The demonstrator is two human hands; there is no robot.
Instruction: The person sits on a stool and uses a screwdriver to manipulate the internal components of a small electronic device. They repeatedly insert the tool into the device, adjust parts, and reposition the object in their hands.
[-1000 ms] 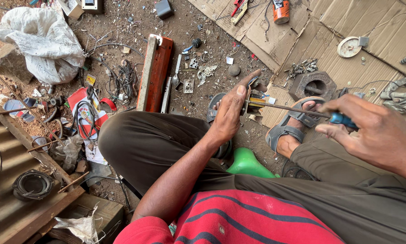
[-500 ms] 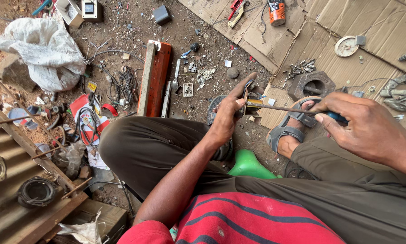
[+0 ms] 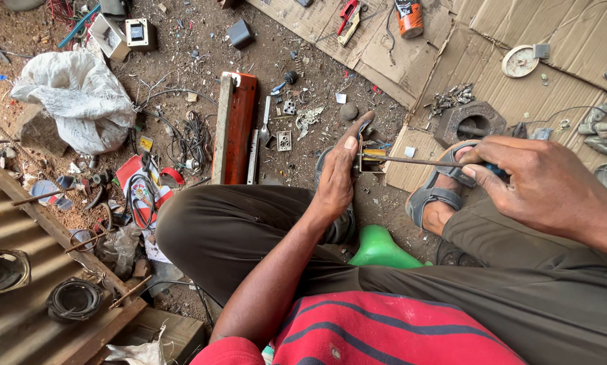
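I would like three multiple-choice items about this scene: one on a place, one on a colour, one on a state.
1. Where does the white sack lie?
A. on the cardboard, upper right
B. on the dirt, upper left
C. on the person's lap

2. What colour is the plastic seat between the legs?
A. green
B. blue
C. yellow

3. How is the screwdriver held?
A. it lies loose on the ground
B. the left hand grips its handle
C. the right hand grips its handle, its tip at the small metal part in the left hand

Key: 1 B, the sack rests on bare dirt; 2 A, the plastic is bright green; 3 C, right fingers wrap the handle.
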